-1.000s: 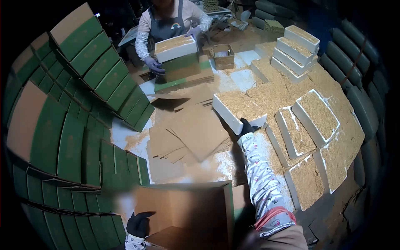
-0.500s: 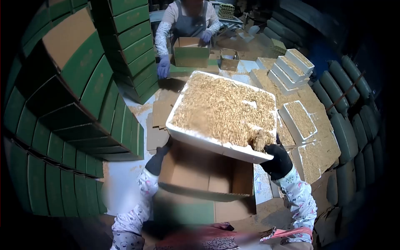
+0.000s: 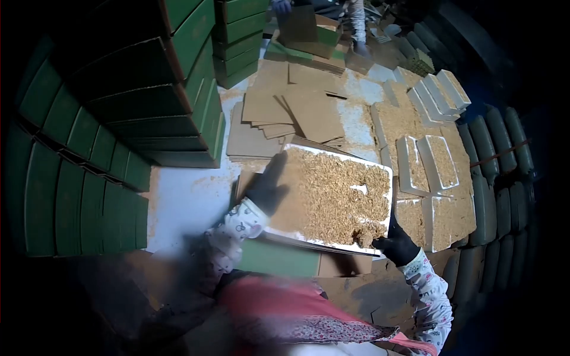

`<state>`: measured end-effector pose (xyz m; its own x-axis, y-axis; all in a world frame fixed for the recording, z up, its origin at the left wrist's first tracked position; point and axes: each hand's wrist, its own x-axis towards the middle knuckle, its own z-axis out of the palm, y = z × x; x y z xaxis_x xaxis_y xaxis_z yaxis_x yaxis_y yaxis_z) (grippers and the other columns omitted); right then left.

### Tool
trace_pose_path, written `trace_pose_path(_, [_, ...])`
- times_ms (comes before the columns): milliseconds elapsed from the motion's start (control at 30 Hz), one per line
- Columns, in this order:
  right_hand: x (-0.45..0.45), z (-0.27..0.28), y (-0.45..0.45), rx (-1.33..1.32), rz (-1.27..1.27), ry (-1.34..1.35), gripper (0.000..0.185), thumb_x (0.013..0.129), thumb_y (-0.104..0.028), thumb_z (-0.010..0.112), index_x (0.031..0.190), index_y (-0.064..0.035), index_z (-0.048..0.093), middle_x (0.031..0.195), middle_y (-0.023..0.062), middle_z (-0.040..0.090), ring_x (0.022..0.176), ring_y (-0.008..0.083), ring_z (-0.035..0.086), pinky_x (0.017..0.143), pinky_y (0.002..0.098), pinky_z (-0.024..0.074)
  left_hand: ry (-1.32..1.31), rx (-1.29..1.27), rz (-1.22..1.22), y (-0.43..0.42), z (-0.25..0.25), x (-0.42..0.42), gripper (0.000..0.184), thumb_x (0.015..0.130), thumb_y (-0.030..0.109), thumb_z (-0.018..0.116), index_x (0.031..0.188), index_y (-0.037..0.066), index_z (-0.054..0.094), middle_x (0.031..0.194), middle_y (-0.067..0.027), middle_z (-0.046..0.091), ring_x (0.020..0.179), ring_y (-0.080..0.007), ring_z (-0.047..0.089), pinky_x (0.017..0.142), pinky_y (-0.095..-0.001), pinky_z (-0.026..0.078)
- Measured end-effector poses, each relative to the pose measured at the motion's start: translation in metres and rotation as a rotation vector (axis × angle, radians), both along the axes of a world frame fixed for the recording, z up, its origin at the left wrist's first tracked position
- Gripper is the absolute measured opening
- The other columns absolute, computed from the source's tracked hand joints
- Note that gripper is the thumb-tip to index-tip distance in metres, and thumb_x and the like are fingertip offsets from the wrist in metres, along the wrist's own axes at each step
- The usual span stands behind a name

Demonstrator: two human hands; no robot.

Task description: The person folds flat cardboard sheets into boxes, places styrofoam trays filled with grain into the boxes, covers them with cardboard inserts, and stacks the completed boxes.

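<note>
A white foam box (image 3: pixel 332 242) filled with straw-coloured husks (image 3: pixel 338 190) sits level over the brown cardboard carton (image 3: pixel 244 183), covering nearly all of its opening. How deep it sits inside cannot be made out. My left hand (image 3: pixel 267 190), in a dark glove, lies along the left end of the foam box with its fingers stretched out, slightly blurred. At the near right corner my right hand (image 3: pixel 398 244), also dark-gloved, is closed on the rim, thumb on top. Beside that thumb the husks have a small hollow and a clump.
Green cartons (image 3: pixel 196 65) stand stacked along the left. Flat cardboard sheets (image 3: pixel 309 113) lie beyond the foam box. More white foam boxes (image 3: pixel 439 160) rest on husk-covered ones at right, beside grey-green sacks (image 3: pixel 496 142). A co-worker's arm (image 3: pixel 357 26) is at the far side, near another carton.
The foam box has come down onto the carton and levelled out. My left hand has moved from under its left corner to its left end. The co-worker's carton has tilted.
</note>
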<state>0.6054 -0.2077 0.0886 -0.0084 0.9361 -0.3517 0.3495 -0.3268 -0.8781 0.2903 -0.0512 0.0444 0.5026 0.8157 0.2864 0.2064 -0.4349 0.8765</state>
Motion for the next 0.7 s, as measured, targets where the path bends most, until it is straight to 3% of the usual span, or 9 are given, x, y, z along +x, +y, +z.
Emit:
trace_pose_path(100, [-0.021,0.002,0.018,-0.178,-0.178,0.31,0.024,0.075,-0.015,0.061,0.09,-0.001,0.048,0.077,0.0104,0.057,0.069,0.0163,0.058,0.062,0.0314,0.0474,0.124,-0.126,-0.017,-0.004,0.008,-0.015,0.07,0.073,0.008,0.053,0.132,0.004,0.016,0.137,-0.0126,0.018,0.127,-0.0227,0.014,0.102,-0.0299,0.013])
trace_pose_path(133, [-0.031,0.014,0.022,-0.033,0.066,-0.062,0.025,0.075,-0.02,0.062,0.089,-0.0026,0.049,0.075,0.0089,0.058,0.066,0.015,0.058,0.061,0.0305,0.048,0.085,-0.1,-0.04,-0.003,0.009,-0.018,0.07,0.073,0.004,0.052,0.133,0.007,0.016,0.135,-0.0121,0.022,0.124,-0.0226,0.022,0.1,-0.0309,0.022])
trace_pose_path(167, [-0.042,0.026,0.027,0.14,0.248,-0.457,0.027,0.075,-0.024,0.062,0.088,-0.0043,0.05,0.074,0.0074,0.059,0.064,0.0136,0.058,0.059,0.0296,0.0485,-0.164,-0.296,-0.07,0.005,-0.011,-0.018,0.068,0.074,0.002,0.051,0.133,0.008,0.017,0.132,-0.0112,0.028,0.119,-0.0206,0.03,0.095,-0.0304,0.027])
trace_pose_path(267, [-0.049,0.018,0.041,0.038,0.33,-0.347,0.028,0.074,-0.027,0.062,0.091,-0.0064,0.052,0.076,0.0089,0.06,0.065,0.0156,0.059,0.058,0.0282,0.0484,-0.719,-0.678,-0.006,0.045,-0.041,-0.027,0.066,0.074,0.013,0.062,0.13,0.009,0.026,0.109,-0.0081,0.048,0.09,-0.0111,0.049,0.081,-0.0218,0.039])
trace_pose_path(300, [-0.054,0.025,0.042,0.223,0.517,-0.791,0.033,0.073,-0.027,0.063,0.096,-0.0066,0.052,0.079,0.0102,0.06,0.067,0.02,0.06,0.058,0.028,0.0483,-0.631,-0.649,0.199,0.061,-0.052,-0.027,0.065,0.073,0.011,0.063,0.128,0.009,0.029,0.106,-0.0097,0.049,0.093,-0.0132,0.049,0.081,-0.023,0.039])
trace_pose_path(400, [-0.065,0.022,0.042,0.183,0.454,-1.232,0.034,0.067,-0.011,0.059,0.099,-0.0026,0.053,0.07,0.0142,0.058,0.062,0.0286,0.058,0.054,0.036,0.047,0.178,-0.269,0.689,0.149,-0.186,-0.042,0.054,0.071,0.02,0.064,0.118,0.004,0.042,0.111,-0.0146,0.051,0.102,-0.0254,0.048,0.084,-0.0334,0.039])
trace_pose_path(433, [-0.066,0.032,0.044,0.293,0.343,-1.064,0.033,0.067,-0.006,0.056,0.1,-0.0015,0.053,0.072,0.0142,0.058,0.063,0.0287,0.058,0.056,0.0347,0.0472,0.459,-0.424,0.749,0.155,-0.153,-0.043,0.06,0.067,0.032,0.064,0.113,0.0,0.045,0.114,-0.0208,0.048,0.104,-0.0315,0.047,0.085,-0.0357,0.039])
trace_pose_path(533, [-0.043,0.055,0.048,0.648,-0.065,-0.761,0.027,0.067,0.004,0.048,0.092,-0.0006,0.056,0.065,0.0129,0.056,0.056,0.0279,0.057,0.051,0.0344,0.0457,0.743,-0.534,0.781,0.193,-0.227,-0.058,0.074,0.062,0.044,0.066,0.114,-0.003,0.042,0.116,-0.0233,0.044,0.106,-0.0331,0.045,0.085,-0.0361,0.039])
trace_pose_path(700, [0.049,0.0,0.022,0.413,-0.582,-0.875,0.017,0.073,-0.007,0.054,0.09,-0.0046,0.059,0.073,0.0141,0.059,0.064,0.0256,0.059,0.058,0.0306,0.0459,1.103,-0.285,0.812,0.186,-0.273,-0.064,0.073,0.061,0.051,0.065,0.11,0.0,0.047,0.109,-0.0206,0.05,0.097,-0.0286,0.05,0.082,-0.0364,0.04])
